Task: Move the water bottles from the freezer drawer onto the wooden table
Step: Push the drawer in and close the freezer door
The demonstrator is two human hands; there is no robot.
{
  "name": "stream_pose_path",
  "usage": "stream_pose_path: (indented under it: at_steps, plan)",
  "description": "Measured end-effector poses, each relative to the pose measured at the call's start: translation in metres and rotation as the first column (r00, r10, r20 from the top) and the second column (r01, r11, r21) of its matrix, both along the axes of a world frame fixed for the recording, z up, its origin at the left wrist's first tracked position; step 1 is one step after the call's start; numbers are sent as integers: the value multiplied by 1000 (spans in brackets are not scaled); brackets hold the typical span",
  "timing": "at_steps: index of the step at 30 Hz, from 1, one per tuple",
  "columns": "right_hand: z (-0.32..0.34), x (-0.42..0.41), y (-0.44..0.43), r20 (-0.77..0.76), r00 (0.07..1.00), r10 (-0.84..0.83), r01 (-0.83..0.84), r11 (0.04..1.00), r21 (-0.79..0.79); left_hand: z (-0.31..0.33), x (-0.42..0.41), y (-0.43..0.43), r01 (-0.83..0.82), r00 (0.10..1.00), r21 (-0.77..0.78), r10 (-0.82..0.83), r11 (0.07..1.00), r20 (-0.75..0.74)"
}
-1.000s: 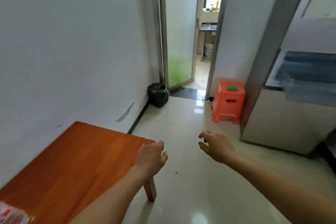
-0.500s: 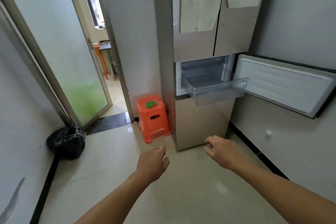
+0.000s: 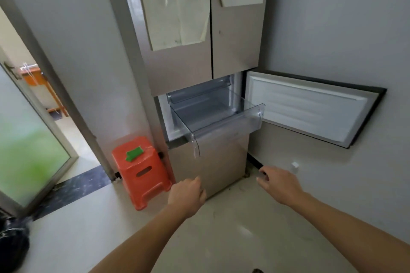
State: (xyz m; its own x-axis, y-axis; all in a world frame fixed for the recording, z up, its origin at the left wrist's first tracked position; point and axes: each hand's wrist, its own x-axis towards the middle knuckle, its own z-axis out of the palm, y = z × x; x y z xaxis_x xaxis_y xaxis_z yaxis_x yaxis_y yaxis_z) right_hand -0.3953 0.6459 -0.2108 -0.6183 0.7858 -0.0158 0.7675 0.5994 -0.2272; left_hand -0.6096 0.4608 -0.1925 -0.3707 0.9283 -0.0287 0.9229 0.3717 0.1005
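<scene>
Swinging round: 1 s ago the cam was on the wooden table by the wall, half a sec ago the fridge came into frame, and now the view is square on to the fridge (image 3: 221, 162) and closer. Wooden table is out of view, so can't place it from this frame.

Freezer drawer (image 3: 221, 126) is pulled out, freezer door (image 3: 310, 108) swung wide to the right. Drawer is clear plastic and no water bottles show in it: floor and front wall look bare. Back part sits under the fridge body, partly hidden, so can't rule out one at the rear.

Hands: left hand (image 3: 187, 193) has fingers loosely curled, nothing in it. Right hand (image 3: 281, 186) has fingers relaxed, also holding nothing. Both are out front, below the drawer and apart from it. Same empty hands in both earlier frames.

Read: prob. a return trip for the next bottle, or a last check. If the drawer really is empty, the moving part is done and there's nothing left to grab. Next: lean in and check the drawer's rear.

Orange stool (image 3: 142, 175) stands just left of the fridge, so mind the left arm going in.
</scene>
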Motion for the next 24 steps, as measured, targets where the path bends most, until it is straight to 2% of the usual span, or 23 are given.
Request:
stream_pose_path:
  at_steps: [5,8,10,12,15,17,20,24]
  plan:
    - [-3,-56,117,-55,998,14,-18,997,-80,-8,-43,108,-131,989,-22,132,991,62]
    - [-7,-86,188,-149,986,-72,37,974,-222,-16,-66,167,-296,915,-47,297,954,273]
    - [-10,-102,229,-224,960,-166,83,938,-336,-24,-78,200,-405,787,-62,382,912,484]
    - [-15,-119,260,-297,910,-290,115,863,-491,-28,-81,224,-497,605,-86,416,863,679]
    - [-25,-148,301,-330,770,-546,140,649,-747,-33,-82,259,-636,238,-164,393,754,888]
    - [-34,-165,324,-300,682,-667,128,512,-849,-38,-84,282,-722,64,-212,369,659,927]
    - [-44,-185,347,-268,608,-747,46,370,-928,-49,-83,310,-809,-75,-241,313,536,947]
    - [-54,-206,364,-256,553,-793,34,329,-944,-55,-80,334,-865,-139,-227,220,448,965]
